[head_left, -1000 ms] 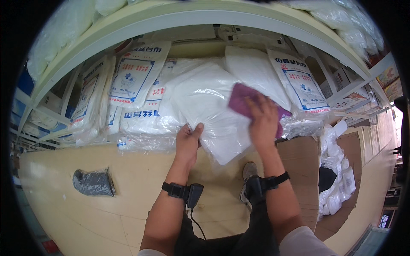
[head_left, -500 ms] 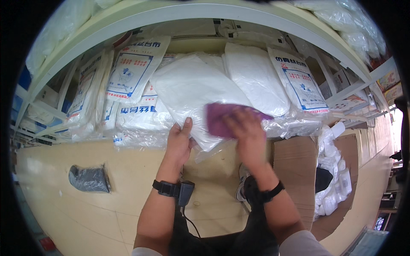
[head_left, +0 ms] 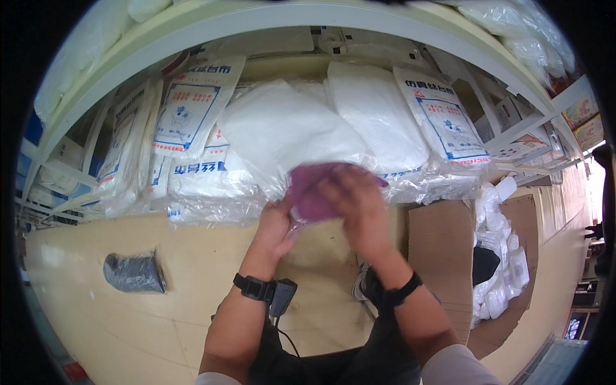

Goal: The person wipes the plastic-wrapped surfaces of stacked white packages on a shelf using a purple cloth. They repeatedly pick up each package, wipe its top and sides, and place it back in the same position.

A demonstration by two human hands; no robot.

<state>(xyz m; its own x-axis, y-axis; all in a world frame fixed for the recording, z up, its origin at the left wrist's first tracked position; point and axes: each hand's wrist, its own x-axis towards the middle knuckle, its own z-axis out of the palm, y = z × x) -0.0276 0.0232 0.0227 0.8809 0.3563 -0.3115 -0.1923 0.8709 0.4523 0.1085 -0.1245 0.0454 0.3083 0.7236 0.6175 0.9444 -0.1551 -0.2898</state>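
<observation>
A white plastic-wrapped pack (head_left: 276, 128) lies slanted on the shelf in front of me, its near end partly hidden by a purple cloth (head_left: 311, 189). At that near end my left hand (head_left: 276, 230) is closed on the pack's clear wrapping, its fingertips partly covered by the cloth. My right hand (head_left: 362, 208) presses on the purple cloth from the right, fingers blurred by motion, with the cloth bunched under them. Another white pack (head_left: 375, 115) lies just right of the first.
Printed packs stand at left (head_left: 189, 109) and right (head_left: 443, 115) on the shelf. A cardboard box (head_left: 439, 269) holding white plastic bundles (head_left: 504, 276) is at lower right. A grey wrapped roll (head_left: 135, 272) rests on the floor at left. The shelf frame (head_left: 308, 13) arches above.
The purple cloth and my right hand have moved left and slightly down, close to my left hand. My left hand has shifted slightly right and down, and the cloth now covers the pack's near corner.
</observation>
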